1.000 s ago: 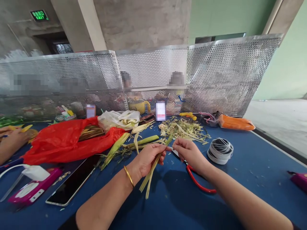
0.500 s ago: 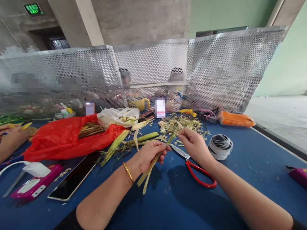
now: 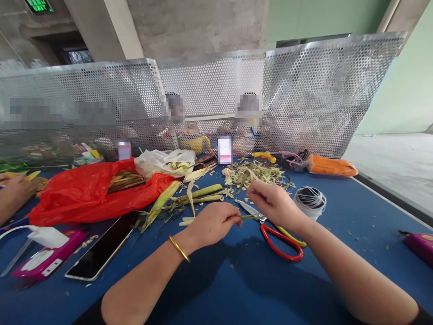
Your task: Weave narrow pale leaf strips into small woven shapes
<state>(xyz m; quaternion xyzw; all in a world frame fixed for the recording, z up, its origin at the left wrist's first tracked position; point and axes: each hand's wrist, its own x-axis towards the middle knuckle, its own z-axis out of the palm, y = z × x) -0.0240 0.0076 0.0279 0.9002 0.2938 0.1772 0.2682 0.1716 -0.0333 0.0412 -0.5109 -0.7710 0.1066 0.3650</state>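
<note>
Gripping a bundle of strips [image 3: 249, 217] in curled fingers, the left hand [image 3: 214, 221] hangs over a blue table [image 3: 209, 298], a green end pointing right toward the scissors [image 3: 249, 209]; whether the two touch cannot be told. Opposite, the right hand [image 3: 269, 198] is curled closed just above the scissors, any thing in its fingers hidden. The step in hand appears to be dressing the strips by hand; the next move would seem to call for a steady left pinch and the right fingertips on the free green end. Beyond lie plant stalks [image 3: 201, 193] and a heap of shreds [image 3: 255, 174], with a cord ball [image 3: 309, 202] to the right and a red bag [image 3: 77, 189] to the left.
</note>
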